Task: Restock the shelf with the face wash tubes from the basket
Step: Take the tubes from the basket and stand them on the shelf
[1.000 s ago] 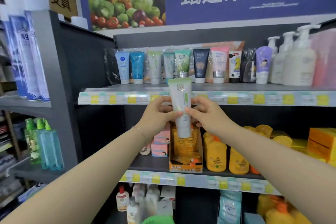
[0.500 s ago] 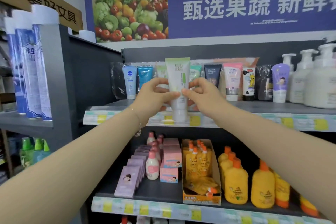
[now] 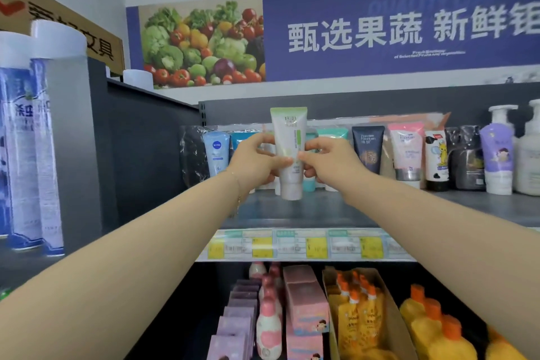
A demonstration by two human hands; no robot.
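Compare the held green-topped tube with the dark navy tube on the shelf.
The green-topped tube is pale, green-banded; the dark navy tube is dark with gold print. The left hand and right hand hold the green-topped tube; the dark navy tube stands on the shelf. Both are upright, crimp up.

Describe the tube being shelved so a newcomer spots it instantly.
Under the blue banner with the vegetable photo, find the grey top shelf lined with face wash tubes. In front of that row, the left hand and right hand pinch one tube. Unlike its neighbours it is held: white, pale green top edge and stripe, cap down.
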